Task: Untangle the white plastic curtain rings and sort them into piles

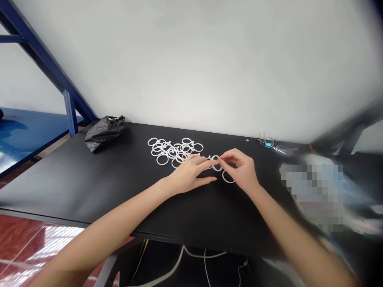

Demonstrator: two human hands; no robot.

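Several white rings [162,159], thin and with small tabs, lie in a loose pile on the black table. My left hand [191,173] is palm down at the pile's right side, its fingers stretched out and its thumb apart, covering some rings. The left index fingertip reaches to a white ring [217,163] between my hands. My right hand [239,167] is closed, thumb and index finger pinched at the edge of that ring. Another white ring [228,177] shows partly under my right hand.
A crumpled black plastic bag [105,131] sits at the table's back left. Eyeglasses [267,142] lie near the wall at the back right. A blurred clear plastic package [314,195] is at the right. Cables [176,265] hang beneath the black table [143,207].
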